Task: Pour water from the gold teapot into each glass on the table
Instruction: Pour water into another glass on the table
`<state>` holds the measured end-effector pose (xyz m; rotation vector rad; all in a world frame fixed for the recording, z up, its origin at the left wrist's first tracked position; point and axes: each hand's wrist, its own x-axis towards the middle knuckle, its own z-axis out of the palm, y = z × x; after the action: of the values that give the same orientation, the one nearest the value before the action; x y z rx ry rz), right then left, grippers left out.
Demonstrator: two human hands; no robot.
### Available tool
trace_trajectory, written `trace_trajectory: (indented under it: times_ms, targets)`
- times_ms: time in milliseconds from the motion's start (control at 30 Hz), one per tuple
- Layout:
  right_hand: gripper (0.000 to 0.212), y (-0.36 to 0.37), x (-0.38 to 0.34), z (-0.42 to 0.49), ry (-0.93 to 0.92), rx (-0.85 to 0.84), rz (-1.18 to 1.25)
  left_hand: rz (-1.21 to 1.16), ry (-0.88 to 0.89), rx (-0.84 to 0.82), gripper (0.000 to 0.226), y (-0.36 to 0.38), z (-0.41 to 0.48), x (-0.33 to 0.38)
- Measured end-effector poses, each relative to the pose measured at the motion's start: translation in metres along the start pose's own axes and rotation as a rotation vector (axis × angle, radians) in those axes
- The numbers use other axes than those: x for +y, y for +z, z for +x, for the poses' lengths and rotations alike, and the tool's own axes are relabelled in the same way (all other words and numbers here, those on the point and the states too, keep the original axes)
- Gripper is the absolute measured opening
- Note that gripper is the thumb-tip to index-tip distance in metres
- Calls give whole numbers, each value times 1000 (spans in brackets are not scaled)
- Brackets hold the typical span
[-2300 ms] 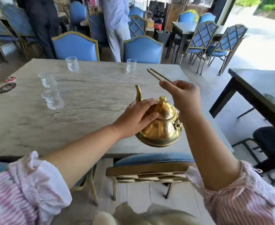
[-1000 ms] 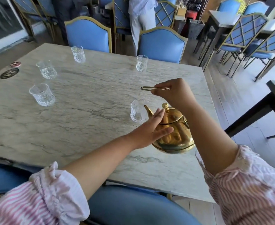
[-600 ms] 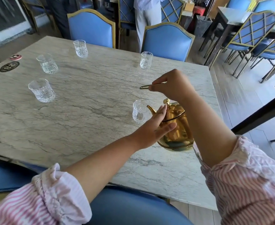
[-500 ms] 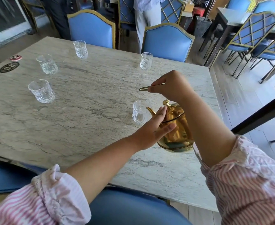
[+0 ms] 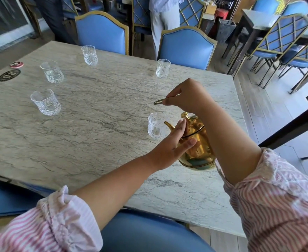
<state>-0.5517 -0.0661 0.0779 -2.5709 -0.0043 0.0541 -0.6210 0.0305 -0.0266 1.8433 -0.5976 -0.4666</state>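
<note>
Both hands (image 5: 169,146) on gold teapot (image 5: 197,148), spout over nearest glass (image 5: 156,127)

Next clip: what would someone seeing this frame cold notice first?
First, the gold teapot near the table's right front edge, tipped with its spout over the nearest glass. The right hand pinches its thin handle from above while the left hand lies against its body and lid. Four more glasses stand apart across the pale marble table, blue chairs behind.
</note>
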Motion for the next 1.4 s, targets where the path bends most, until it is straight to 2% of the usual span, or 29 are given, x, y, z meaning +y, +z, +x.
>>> trace_trajectory:
  times_ms: [267, 433, 500, 967, 1400]
  targets:
    - [28, -2, -2, 2, -18, -11, -5, -11, -4, 15, 96, -1, 0, 3]
    - [27, -2, -4, 0, -33, -26, -11, -26, -22, 6, 71, -1, -3, 4]
    - [27, -3, -4, -1, -38, -32, -8, -25, -15, 3, 68, -2, -4, 5]
    - [28, -6, -2, 2, -40, -34, -11, -22, 6, -16, 84, -2, -2, 11]
    - [30, -7, -3, 4, -61, -34, -38, -19, 13, -21, 85, -2, 0, 12]
